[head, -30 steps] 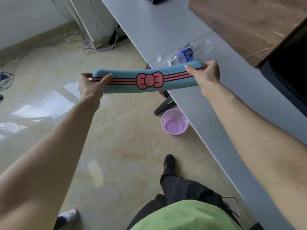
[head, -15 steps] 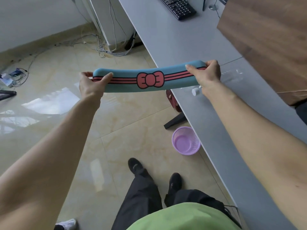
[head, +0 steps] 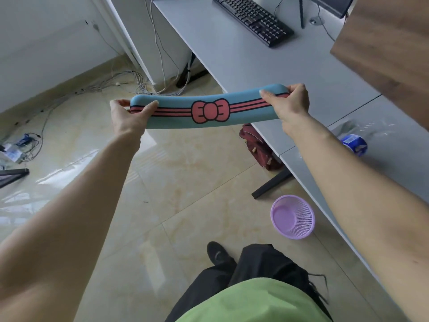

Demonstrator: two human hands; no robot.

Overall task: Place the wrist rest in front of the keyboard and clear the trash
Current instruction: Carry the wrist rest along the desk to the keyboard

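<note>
A long teal wrist rest [head: 176, 110] with pink stripes and a pink bow hangs in the air over the floor, at the desk's near edge. My left hand [head: 130, 117] grips its left end and my right hand [head: 290, 104] grips its right end. A black keyboard [head: 253, 18] lies far up on the grey desk [head: 232, 59]. A crushed clear plastic bottle with a blue label [head: 354, 142] lies on the desk to the right of my right forearm. A purple mesh waste basket [head: 293, 216] stands on the floor beside the desk.
A brown wooden panel [head: 390, 47] rises at the right of the desk. A dark red bag [head: 257, 145] and a black desk foot [head: 271, 184] sit under the desk edge. Loose cables [head: 139, 82] trail across the tiled floor at the back. My legs and shoes are below.
I have stepped forward along the desk with the wrist rest held in both hands. The keyboard has come further into view and the bottle now lies to the right of my arm.
</note>
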